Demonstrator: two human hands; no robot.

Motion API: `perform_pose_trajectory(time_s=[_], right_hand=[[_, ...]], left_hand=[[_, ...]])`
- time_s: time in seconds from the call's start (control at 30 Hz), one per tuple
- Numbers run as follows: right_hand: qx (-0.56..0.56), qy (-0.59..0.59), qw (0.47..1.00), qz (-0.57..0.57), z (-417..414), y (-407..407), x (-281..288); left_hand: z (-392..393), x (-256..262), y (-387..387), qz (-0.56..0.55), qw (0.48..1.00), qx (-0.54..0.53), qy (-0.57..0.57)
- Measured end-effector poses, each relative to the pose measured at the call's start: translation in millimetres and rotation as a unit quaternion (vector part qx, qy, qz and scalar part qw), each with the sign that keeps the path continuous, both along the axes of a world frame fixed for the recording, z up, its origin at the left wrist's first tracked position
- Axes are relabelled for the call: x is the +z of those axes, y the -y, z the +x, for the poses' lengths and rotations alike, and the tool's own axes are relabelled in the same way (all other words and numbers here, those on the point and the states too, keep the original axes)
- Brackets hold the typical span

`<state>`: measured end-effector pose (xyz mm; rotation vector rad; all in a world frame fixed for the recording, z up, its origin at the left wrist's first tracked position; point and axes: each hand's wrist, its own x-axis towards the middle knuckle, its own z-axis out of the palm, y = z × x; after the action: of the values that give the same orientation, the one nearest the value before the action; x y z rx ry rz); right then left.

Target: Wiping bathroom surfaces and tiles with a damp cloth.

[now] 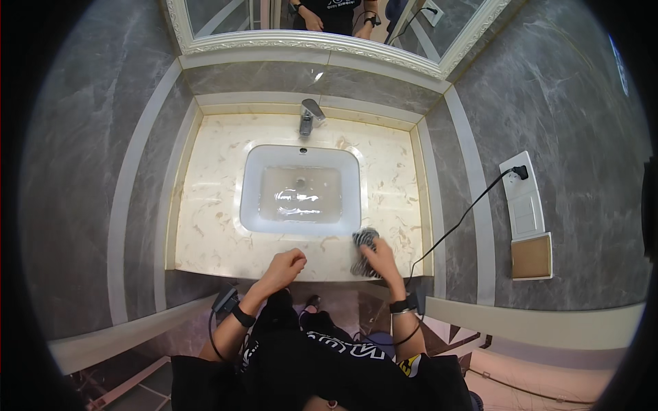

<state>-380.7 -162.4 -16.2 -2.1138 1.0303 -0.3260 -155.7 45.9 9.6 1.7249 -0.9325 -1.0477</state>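
Observation:
My right hand [381, 257] grips a crumpled black-and-white striped cloth [365, 236] on the countertop, by the basin's near right corner. Part of the cloth hangs below my fingers towards the counter's front edge and looks blurred. My left hand [285, 268] is over the front of the counter, fingers curled in, with nothing visible in it. Between and beyond my hands is a white rectangular washbasin [249, 195], holding slightly cloudy water [300, 198]. Through the water the round drain [300, 182] shows.
A chrome faucet [310, 115] stands behind the basin on the cream marbled countertop [211, 205]. A white-framed mirror [308, 41] hangs above. On the right wall, a black cable [460, 218] runs from a socket panel [522, 192] down past the counter's right front corner.

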Motion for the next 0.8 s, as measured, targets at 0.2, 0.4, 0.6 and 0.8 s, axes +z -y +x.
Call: perform_pose_trajectory(time_s=[0.2, 0.4, 0.6, 0.8], right_hand=[[-0.076, 0.057, 0.963, -0.251, 38, 92, 46], [-0.195, -0.188, 0.921, -0.279, 103, 147, -62], [-0.033, -0.127, 0.927, -0.352, 185, 173, -71], [0.021, -0.038, 0.944, -0.328, 216, 183, -82]], left_hand=[[-4, 16, -18, 0.005, 0.998, 0.009, 0.069], [22, -10, -57, 0.065, 0.994, 0.062, 0.054], [49, -19, -76, 0.099, 0.987, 0.124, 0.030], [63, -19, -49, 0.072, 0.990, 0.109, 0.044]])
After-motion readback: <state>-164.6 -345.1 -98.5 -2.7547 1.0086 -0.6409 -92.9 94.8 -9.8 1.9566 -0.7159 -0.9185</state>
